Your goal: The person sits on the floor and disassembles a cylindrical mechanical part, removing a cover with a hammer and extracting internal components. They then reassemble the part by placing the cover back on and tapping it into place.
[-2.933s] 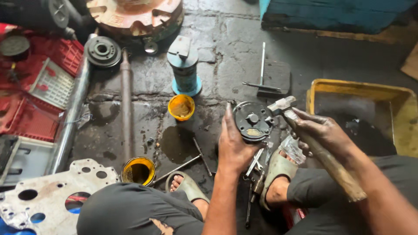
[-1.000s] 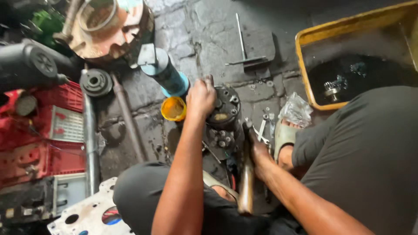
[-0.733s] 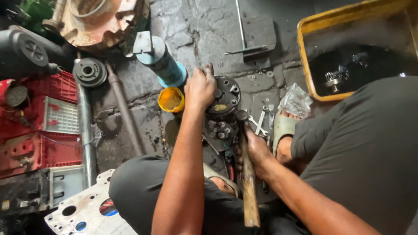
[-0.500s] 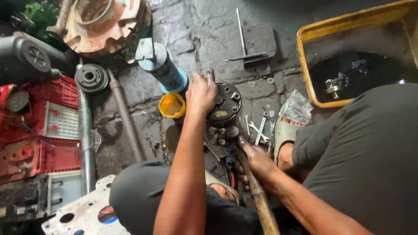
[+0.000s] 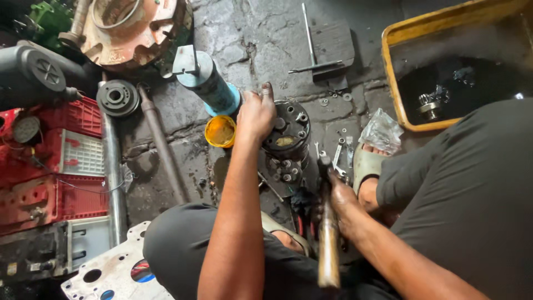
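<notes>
A dark round machine part [image 5: 288, 133] with bolts on its face stands on the oily stone floor between my legs. My left hand [image 5: 255, 114] grips its left rim from above. My right hand [image 5: 343, 203] is closed around a wooden-handled hammer [image 5: 327, 244]; the small metal head points up beside the lower right of the part. Several loose wrenches [image 5: 340, 156] lie on the floor just right of the part.
A small yellow cup [image 5: 220, 131] and a blue cylinder [image 5: 208, 83] stand left of the part. A yellow tray [image 5: 388, 78] of dark liquid sits at upper right, red crates [image 5: 61, 155] and a long steel shaft [image 5: 111, 172] at left, a white gasket plate [image 5: 111, 275] at lower left.
The view has swung so the part sits more central. My right hand has brought the hammer from raised at the right down beside the part. My left hand stays on the part.
</notes>
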